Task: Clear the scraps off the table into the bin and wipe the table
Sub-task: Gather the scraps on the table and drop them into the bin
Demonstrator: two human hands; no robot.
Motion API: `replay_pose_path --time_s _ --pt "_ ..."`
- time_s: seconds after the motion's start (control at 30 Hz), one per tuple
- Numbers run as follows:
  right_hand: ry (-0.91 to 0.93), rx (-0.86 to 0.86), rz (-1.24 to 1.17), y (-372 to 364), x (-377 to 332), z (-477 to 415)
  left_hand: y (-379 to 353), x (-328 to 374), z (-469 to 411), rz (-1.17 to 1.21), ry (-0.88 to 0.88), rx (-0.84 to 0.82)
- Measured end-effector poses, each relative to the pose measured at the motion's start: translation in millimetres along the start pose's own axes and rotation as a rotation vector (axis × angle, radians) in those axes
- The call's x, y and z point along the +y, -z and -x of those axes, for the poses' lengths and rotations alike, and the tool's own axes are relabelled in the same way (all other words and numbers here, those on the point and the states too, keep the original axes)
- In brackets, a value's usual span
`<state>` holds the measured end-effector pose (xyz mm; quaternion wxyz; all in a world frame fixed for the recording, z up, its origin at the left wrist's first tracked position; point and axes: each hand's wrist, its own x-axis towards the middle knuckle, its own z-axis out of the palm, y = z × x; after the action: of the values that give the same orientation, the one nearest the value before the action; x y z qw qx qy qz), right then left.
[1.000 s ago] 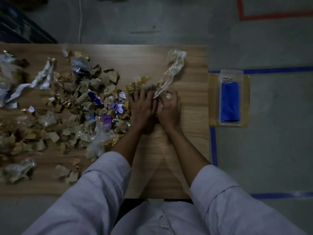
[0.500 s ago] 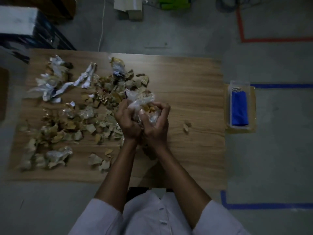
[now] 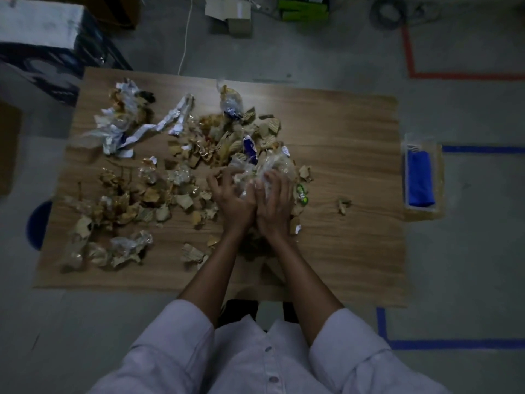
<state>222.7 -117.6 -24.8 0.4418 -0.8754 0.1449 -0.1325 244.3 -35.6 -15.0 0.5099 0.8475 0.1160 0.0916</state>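
Brown card pieces, clear film and foil make up the scraps [image 3: 176, 191], which lie over the left half and the middle of the desk [image 3: 355, 251]; one lone piece [image 3: 343, 205] lies apart, nearer the right edge. The left hand [image 3: 230, 196] and the right hand [image 3: 274, 201] are side by side, touching, near the middle of the desk, their fingers curled round a wad of clear film [image 3: 270, 169] mixed with card. I judge all this very light and soft. It crushes easily, but the film looks springy and slippery, so small bits may drop out; scooping from below on both sides seems safer. A blue cloth [image 3: 420, 180] waits in a clear tray [image 3: 409, 143] just beside the right edge. A blue round shape [image 3: 38, 223] shows on the floor past the left edge; whether it is the bin I cannot tell. Toward that side, only more scraps lie in the way.
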Motion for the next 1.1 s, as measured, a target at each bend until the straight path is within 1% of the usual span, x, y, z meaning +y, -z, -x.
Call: replay_pose_path --time_s 0.1,0.13,0.2,0.23,0.27,0.33,0.37,0.43,0.53,0.63,0.7,0.77,0.83,0.93,1.03,1.1 --pt "0.033 -0.093 0.095 -9 19 4 -6 -29 2 -0.257 -0.108 -0.169" --pt "0.044 -0.130 0.127 -11 24 6 -7 -37 4 -0.307 -0.121 -0.232" --pt "0.068 -0.186 0.158 -11 28 8 -5 -46 7 -0.351 -0.137 -0.285" --pt "0.084 -0.182 0.150 -9 30 8 -3 -46 7 -0.362 -0.152 -0.272" --pt "0.107 -0.145 0.134 -6 30 7 -1 -44 7 -0.376 -0.177 -0.237" --pt "0.138 -0.009 0.101 4 30 7 3 -36 7 -0.395 -0.204 -0.155" --pt "0.131 0.049 0.076 10 29 9 5 -30 8 -0.389 -0.214 -0.124" --pt "0.074 0.097 0.009 27 28 17 10 -16 18 -0.364 -0.263 -0.094" --pt "-0.009 0.172 0.011 55 44 31 18 0 43 -0.387 -0.400 -0.110" --pt "-0.164 0.287 0.071 79 78 37 23 4 69 -0.466 -0.545 -0.187" --pt "-0.230 0.317 0.156 87 101 36 21 2 83 -0.488 -0.633 -0.243" --pt "-0.273 0.288 0.225 89 114 30 16 3 93 -0.493 -0.717 -0.308" --pt "-0.308 0.236 0.249 85 116 21 8 3 96 -0.546 -0.786 -0.406" --pt "-0.293 0.132 0.271 72 110 8 -4 -5 91 -0.676 -0.793 -0.555" --pt "-0.186 0.028 0.306 58 101 0 -7 -12 80 -0.743 -0.729 -0.582" --pt "-0.147 0.021 0.286 50 95 1 -2 -9 77 -0.724 -0.752 -0.553"
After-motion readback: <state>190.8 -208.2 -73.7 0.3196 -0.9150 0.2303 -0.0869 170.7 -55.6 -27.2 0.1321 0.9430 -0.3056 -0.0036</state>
